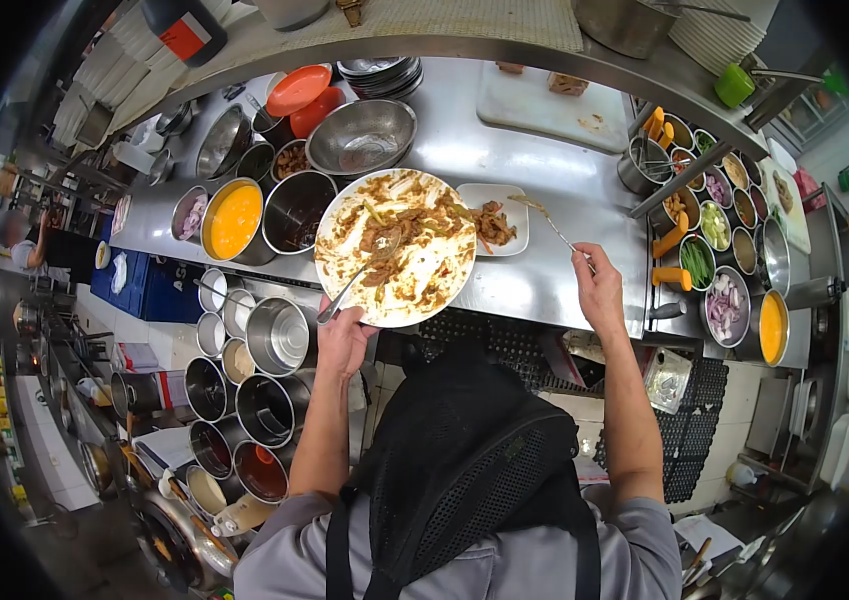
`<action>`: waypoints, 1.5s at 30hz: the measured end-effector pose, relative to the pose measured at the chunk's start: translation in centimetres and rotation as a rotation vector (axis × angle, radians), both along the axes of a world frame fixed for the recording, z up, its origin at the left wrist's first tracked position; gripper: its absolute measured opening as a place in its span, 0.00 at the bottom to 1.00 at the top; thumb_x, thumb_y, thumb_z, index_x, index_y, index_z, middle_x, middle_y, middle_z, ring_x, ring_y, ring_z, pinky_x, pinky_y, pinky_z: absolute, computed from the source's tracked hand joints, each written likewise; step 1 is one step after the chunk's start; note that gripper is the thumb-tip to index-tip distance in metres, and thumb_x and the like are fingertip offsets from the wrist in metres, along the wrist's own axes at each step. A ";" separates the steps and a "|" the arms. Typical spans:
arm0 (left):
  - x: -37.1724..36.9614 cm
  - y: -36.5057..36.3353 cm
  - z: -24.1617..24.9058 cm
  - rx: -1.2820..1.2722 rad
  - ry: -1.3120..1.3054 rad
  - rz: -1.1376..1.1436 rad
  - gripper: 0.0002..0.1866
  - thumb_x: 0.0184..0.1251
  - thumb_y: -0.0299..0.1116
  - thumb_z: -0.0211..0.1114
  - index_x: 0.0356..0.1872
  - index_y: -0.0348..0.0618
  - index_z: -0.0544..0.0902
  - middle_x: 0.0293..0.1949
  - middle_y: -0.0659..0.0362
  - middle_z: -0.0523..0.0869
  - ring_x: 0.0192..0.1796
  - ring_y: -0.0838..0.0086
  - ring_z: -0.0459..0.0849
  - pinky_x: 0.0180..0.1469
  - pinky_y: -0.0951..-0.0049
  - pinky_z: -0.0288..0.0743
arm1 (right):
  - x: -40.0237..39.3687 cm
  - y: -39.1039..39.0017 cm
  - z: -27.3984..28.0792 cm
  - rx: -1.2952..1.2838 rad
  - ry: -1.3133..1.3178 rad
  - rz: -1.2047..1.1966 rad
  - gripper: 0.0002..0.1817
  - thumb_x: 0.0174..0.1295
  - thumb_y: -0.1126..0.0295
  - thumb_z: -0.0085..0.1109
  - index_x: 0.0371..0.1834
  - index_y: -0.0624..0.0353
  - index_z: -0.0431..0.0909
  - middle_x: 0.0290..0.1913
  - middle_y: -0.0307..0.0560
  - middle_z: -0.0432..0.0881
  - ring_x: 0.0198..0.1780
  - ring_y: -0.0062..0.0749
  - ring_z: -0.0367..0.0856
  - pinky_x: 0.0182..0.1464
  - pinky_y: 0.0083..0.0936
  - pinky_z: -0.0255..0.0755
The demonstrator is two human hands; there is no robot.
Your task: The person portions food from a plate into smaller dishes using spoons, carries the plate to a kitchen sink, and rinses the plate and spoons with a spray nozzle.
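Observation:
My left hand [343, 345] is closed on the lower left rim of a large white plate [445, 282] smeared with brown sauce and bits of food. A metal spoon [360, 275] lies across this plate, its bowl in the food and its handle reaching the rim beside my left thumb. My right hand [600, 288] grips a long-handled metal utensil [552, 222], whose sauce-coated tip points up and left. Between that tip and the large plate, a smaller white dish [517, 196] holds a mound of brown meat pieces [494, 224] on the steel counter.
Behind the plate stand a steel bowl [362, 140] and red bowls [300, 90]. Containers of orange liquid [232, 222], chopped onion [727, 305] and greens [697, 262] flank the counter. A white cutting board [535, 105] lies at the back, under a shelf [445, 40]. At far left is another person [40, 245].

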State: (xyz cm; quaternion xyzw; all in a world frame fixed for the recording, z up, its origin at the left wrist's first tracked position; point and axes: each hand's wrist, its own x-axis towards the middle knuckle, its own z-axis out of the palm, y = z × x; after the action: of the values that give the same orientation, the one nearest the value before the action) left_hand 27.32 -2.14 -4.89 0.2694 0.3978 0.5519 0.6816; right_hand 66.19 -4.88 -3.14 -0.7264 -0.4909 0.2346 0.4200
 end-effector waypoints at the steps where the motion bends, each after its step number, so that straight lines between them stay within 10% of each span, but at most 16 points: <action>1: 0.3 0.0 0.2 0.008 -0.022 -0.002 0.28 0.65 0.17 0.51 0.67 0.43 0.65 0.57 0.49 0.80 0.53 0.60 0.86 0.46 0.60 0.89 | 0.1 0.0 -0.1 -0.006 -0.036 0.001 0.14 0.72 0.64 0.56 0.52 0.62 0.80 0.29 0.52 0.83 0.30 0.33 0.80 0.37 0.30 0.74; 13: 1.7 0.4 -1.2 0.028 -0.029 0.066 0.31 0.63 0.15 0.50 0.69 0.45 0.62 0.59 0.50 0.78 0.54 0.60 0.86 0.44 0.59 0.90 | -4.9 0.1 4.8 0.153 -0.058 0.105 0.12 0.75 0.67 0.54 0.49 0.65 0.79 0.26 0.41 0.76 0.28 0.20 0.70 0.32 0.22 0.67; 16: 2.4 0.3 -1.2 0.025 0.014 0.069 0.29 0.63 0.15 0.51 0.66 0.44 0.63 0.57 0.51 0.79 0.51 0.63 0.87 0.42 0.63 0.91 | -6.3 1.3 5.1 0.236 -0.214 0.188 0.08 0.71 0.71 0.55 0.48 0.62 0.80 0.31 0.57 0.83 0.30 0.48 0.83 0.34 0.36 0.76; 20: 2.8 0.0 -0.7 0.025 -0.003 0.067 0.28 0.63 0.15 0.51 0.66 0.44 0.64 0.56 0.52 0.79 0.49 0.64 0.87 0.41 0.64 0.91 | -7.9 2.6 2.6 0.242 -0.476 0.240 0.08 0.68 0.73 0.56 0.47 0.59 0.79 0.37 0.59 0.84 0.37 0.58 0.83 0.38 0.45 0.77; 38: -1.1 -2.0 -2.8 -0.060 0.025 0.007 0.26 0.64 0.16 0.52 0.63 0.44 0.65 0.56 0.52 0.80 0.52 0.62 0.87 0.45 0.58 0.90 | -6.0 1.9 4.2 0.189 -0.241 0.292 0.10 0.73 0.70 0.53 0.48 0.63 0.81 0.40 0.56 0.84 0.37 0.48 0.83 0.43 0.35 0.77; 40: -1.9 -2.9 -2.8 -0.054 0.032 0.020 0.28 0.63 0.15 0.51 0.66 0.44 0.64 0.58 0.51 0.80 0.52 0.61 0.87 0.45 0.58 0.90 | -5.4 1.8 4.0 0.179 -0.163 0.309 0.11 0.74 0.69 0.54 0.50 0.64 0.80 0.33 0.50 0.82 0.35 0.33 0.80 0.42 0.28 0.74; 45: -3.8 -4.4 -4.7 -0.101 0.076 0.023 0.31 0.63 0.15 0.51 0.68 0.43 0.63 0.58 0.50 0.80 0.53 0.60 0.87 0.46 0.59 0.90 | -6.2 1.2 2.9 0.078 -0.079 0.363 0.10 0.73 0.70 0.54 0.48 0.63 0.80 0.36 0.56 0.84 0.36 0.46 0.84 0.42 0.33 0.76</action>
State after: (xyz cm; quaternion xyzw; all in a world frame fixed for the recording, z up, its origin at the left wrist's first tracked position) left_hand 23.54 -6.50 -9.61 0.2509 0.4537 0.5282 0.6725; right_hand 59.95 -3.64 -0.19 -0.6176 -0.6387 0.2585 0.3791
